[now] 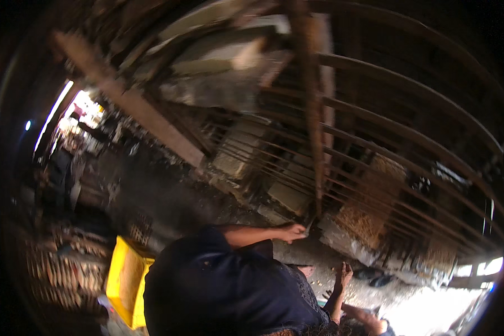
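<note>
My left hand reaches across in front of my dark shirt, beside the foot of a wooden post. Its fingers are curled together at the tips, and whatever they might pinch is too small and blurred to name. Lower and to the right, my right hand is raised over the ground with a bent wrist. Its fingers look apart, and nothing shows in them.
Wooden slats form a rack on the right, with pale brown blocks behind them. A thick beam slants across the upper left. A yellow crate stands at lower left near stacked pieces. Bright daylight falls at lower right.
</note>
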Demonstrator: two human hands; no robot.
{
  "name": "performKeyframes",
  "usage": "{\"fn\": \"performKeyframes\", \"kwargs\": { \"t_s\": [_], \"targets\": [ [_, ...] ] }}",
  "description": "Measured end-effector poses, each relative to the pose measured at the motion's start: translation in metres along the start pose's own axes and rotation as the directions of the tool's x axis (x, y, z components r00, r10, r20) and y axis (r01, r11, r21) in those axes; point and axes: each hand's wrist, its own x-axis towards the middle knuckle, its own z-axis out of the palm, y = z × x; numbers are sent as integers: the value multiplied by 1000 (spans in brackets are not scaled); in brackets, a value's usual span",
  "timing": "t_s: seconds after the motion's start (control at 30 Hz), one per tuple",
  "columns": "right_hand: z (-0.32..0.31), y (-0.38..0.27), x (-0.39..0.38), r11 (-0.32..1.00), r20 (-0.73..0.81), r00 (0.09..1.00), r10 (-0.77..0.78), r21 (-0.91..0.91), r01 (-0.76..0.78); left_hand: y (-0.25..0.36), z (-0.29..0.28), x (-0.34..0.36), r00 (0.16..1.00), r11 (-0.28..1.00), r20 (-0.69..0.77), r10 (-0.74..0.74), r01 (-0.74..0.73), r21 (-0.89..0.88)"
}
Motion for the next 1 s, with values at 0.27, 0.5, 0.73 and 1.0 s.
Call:
{"fn": "performKeyframes", "kwargs": {
  "t_s": [0.27, 0.5, 0.73, 1.0],
  "targets": [
    [189, -64, -2, 980, 304, 934, -189, -9, 201, -298, -127, -165, 820, 926, -573, 9, 209, 313],
    [396, -150, -129, 998, 416, 908, -47, -6, 55, -418, -205, -261, 901, 988, -423, 100, -42, 146],
    [534, -216, -156, 991, 615, 780, -113, 125, 45, -445, -341, -339, 789, 775, -614, 30, 369, 513],
    [630, -408, -195, 961, 695, 692, -194, 275, -6, -492, -363, -353, 593, 845, -729, 342, 146, 515]
  ]
}}
